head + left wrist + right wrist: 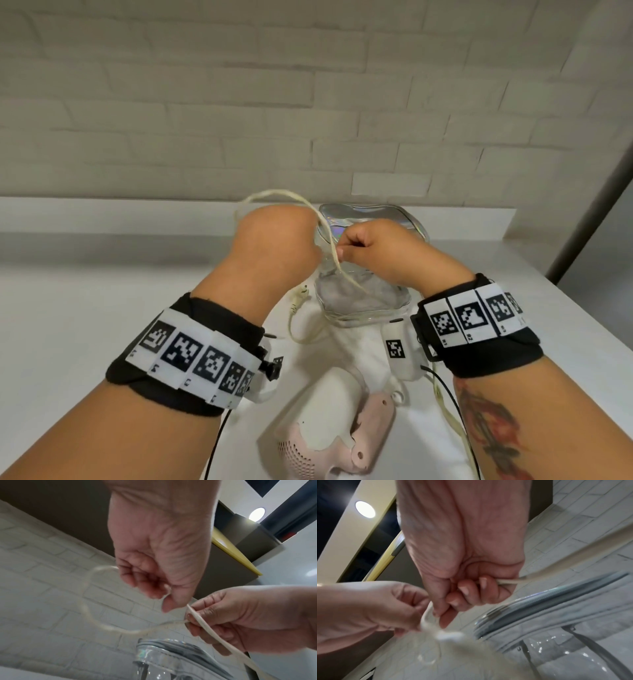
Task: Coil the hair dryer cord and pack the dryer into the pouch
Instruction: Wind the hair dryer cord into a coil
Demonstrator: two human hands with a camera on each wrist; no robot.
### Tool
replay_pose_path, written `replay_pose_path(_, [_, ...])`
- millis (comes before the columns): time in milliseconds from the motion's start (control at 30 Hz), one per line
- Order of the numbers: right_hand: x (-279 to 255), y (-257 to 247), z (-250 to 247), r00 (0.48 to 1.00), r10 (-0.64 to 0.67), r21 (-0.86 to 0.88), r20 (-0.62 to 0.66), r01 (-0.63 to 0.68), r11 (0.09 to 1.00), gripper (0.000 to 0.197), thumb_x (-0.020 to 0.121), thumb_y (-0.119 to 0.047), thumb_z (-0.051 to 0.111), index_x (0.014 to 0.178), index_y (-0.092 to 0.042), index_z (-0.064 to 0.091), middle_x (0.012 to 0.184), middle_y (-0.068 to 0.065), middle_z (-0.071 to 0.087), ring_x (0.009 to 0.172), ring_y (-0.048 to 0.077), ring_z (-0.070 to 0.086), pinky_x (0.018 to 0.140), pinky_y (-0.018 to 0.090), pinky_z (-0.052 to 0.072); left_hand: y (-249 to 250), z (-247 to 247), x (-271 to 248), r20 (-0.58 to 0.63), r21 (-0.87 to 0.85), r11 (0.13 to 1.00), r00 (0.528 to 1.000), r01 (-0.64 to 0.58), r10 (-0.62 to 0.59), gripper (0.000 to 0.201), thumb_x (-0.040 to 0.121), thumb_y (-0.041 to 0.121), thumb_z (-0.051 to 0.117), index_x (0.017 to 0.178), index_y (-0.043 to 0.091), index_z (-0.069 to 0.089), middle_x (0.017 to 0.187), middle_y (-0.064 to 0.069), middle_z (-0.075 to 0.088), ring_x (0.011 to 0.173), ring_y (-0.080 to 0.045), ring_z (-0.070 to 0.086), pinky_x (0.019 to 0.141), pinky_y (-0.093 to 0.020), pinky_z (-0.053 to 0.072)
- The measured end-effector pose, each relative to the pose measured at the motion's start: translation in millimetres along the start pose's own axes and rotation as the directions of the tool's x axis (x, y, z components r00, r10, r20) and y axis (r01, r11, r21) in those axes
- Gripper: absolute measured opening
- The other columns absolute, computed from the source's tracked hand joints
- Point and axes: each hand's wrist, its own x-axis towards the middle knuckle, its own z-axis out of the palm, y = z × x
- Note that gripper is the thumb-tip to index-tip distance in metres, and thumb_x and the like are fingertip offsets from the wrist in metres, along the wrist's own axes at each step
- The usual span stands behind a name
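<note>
Two hands raised together above the white counter [102,291], both closed on one cream cord [329,236]. Left hand [277,246] curled, fingers and thumb pinching the cord, with a loop arching up and over behind the knuckles. Right hand [376,246] fisted beside it, nearly touching, cord pinched at the fingertips and running down slantwise from there. From the left wrist view: cord [205,627] passing across the right hand's [240,615] curled fingers, a blurred loop swinging out to the left and returning to the left hand [157,555]. From the right wrist view: strand clamped under the bent fingers of the right hand [467,566], left hand [373,608] meeting it at the thumb side, cord [510,581] trailing off to the right.

Directly below and behind the hands, a clear pouch [363,294] with an iridescent top, upright on the counter near the wall; zipper band visible in both wrist views [173,650] [556,608]. Cord plug [299,296] lying just left of the pouch base, slack curving along the counter beneath it. Nearer the body, between the forearms, the pink-and-white hair dryer [329,425] lying on its side, well apart from the pouch and outside it. More cord running down the right side past the right forearm. Marker-printed black wristbands on both wrists. White brick wall [308,102] behind the counter.
</note>
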Motion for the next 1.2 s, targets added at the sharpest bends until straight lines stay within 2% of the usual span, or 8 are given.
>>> replay_pose_path(133, [3.5, -1.5, 1.6, 0.998, -0.068, 0.013, 0.014, 0.068, 0.998, 0.012, 0.085, -0.022, 0.061, 0.073, -0.018, 0.063, 0.068, 0.004, 0.062, 0.061, 0.014, 0.049, 0.059, 0.030, 0.040, 4.7, -0.6, -2.5, 0.268, -0.731, 0.673, 0.955, 0.116, 0.127, 0.015, 0.073, 0.023, 0.063, 0.062, 0.013, 0.063, 0.063, -0.002, 0.070, 0.062, -0.026, 0.063, 0.061, -0.030, 0.044])
replay_pose_path(200, [4.7, 0.3, -0.3, 0.996, -0.075, 0.025, 0.047, 0.074, 0.997, 0.007, 0.085, -0.022, 0.062, 0.081, -0.026, 0.065, 0.083, 0.001, 0.070, 0.077, 0.015, 0.060, 0.071, 0.030, 0.046, 5.4, 5.1, -0.6, 0.120, -0.851, 0.525, 0.980, 0.019, 0.159, 0.016, 0.066, 0.026, 0.074, 0.077, 0.019, 0.064, 0.078, 0.002, 0.069, 0.069, -0.019, 0.063, 0.066, -0.032, 0.049])
replay_pose_path(333, [0.5, 6.8, -3.2, 0.997, -0.075, 0.201, 0.032, 0.068, 0.977, 0.009, 0.087, -0.025, 0.063, 0.085, -0.018, 0.068, 0.086, 0.001, 0.070, 0.079, 0.014, 0.061, 0.080, 0.039, 0.051, 0.9, 14.4, 7.0, 0.070, -0.742, 0.667, 0.980, -0.072, 0.184, 0.073, 0.062, 0.042, 0.084, 0.123, 0.027, 0.047, 0.113, 0.006, 0.052, 0.089, -0.009, 0.061, 0.080, -0.033, 0.054])
replay_pose_path(500, [-4.2, 6.5, -6.1, 0.987, -0.158, 0.654, -0.017, 0.131, 0.745, 0.010, 0.089, -0.007, 0.060, 0.096, -0.009, 0.053, 0.067, 0.008, 0.054, 0.056, 0.014, 0.046, 0.055, 0.027, 0.037, -6.4, 22.2, 9.1, 0.169, -0.777, 0.629, 0.951, -0.033, 0.258, 0.018, 0.082, 0.035, 0.070, 0.085, 0.018, 0.066, 0.068, 0.009, 0.058, 0.049, -0.001, 0.044, 0.056, -0.023, 0.036])
replay_pose_path(700, [-11.4, 27.5, -16.7, 0.993, -0.108, 0.600, 0.036, 0.065, 0.797, 0.007, 0.090, -0.014, 0.060, 0.086, -0.010, 0.058, 0.056, -0.006, 0.048, 0.047, 0.006, 0.040, 0.051, 0.022, 0.034, -50.9, 34.2, 19.4, 0.040, -0.891, 0.445, 0.992, 0.088, -0.118, 0.031, 0.090, 0.037, 0.055, 0.065, 0.021, 0.061, 0.054, 0.006, 0.041, 0.050, -0.011, 0.034, 0.052, -0.027, 0.028])
replay_pose_path(933, [-23.4, 52.5, -20.9, 0.993, -0.018, 0.488, 0.117, -0.042, 0.872, 0.013, 0.093, -0.012, 0.056, 0.086, -0.009, 0.066, 0.057, -0.002, 0.051, 0.057, 0.015, 0.047, 0.057, 0.026, 0.040, -98.4, 75.5, 29.6, 0.260, -0.846, 0.294, 0.826, 0.444, -0.499, 0.035, 0.094, 0.032, 0.049, 0.064, 0.016, 0.058, 0.060, -0.006, 0.044, 0.054, -0.022, 0.038, 0.052, -0.028, 0.029])
replay_pose_path(1033, [-24.9, 47.5, -17.6, 0.988, 0.018, 0.490, 0.151, -0.090, 0.867, 0.017, 0.095, -0.014, 0.052, 0.087, -0.013, 0.067, 0.058, -0.002, 0.047, 0.055, 0.016, 0.047, 0.055, 0.023, 0.047, -85.6, 80.5, 22.6, 0.306, -0.582, 0.626, 0.853, 0.519, -0.423, 0.022, 0.096, 0.018, 0.046, 0.104, 0.006, 0.063, 0.092, -0.018, 0.063, 0.077, -0.030, 0.057, 0.068, -0.033, 0.046])
replay_pose_path(1200, [-15.6, 27.2, -1.6, 0.987, 0.017, 0.394, 0.161, -0.080, 0.915, 0.020, 0.096, -0.015, 0.049, 0.089, -0.010, 0.067, 0.059, -0.001, 0.046, 0.047, 0.012, 0.042, 0.046, 0.020, 0.041, -19.4, 59.5, -1.6, -0.193, -0.137, 0.978, 0.972, -0.160, 0.132, 0.082, 0.075, 0.022, 0.062, 0.148, 0.021, 0.026, 0.158, -0.008, 0.022, 0.147, -0.025, 0.017, 0.115, -0.052, 0.007])
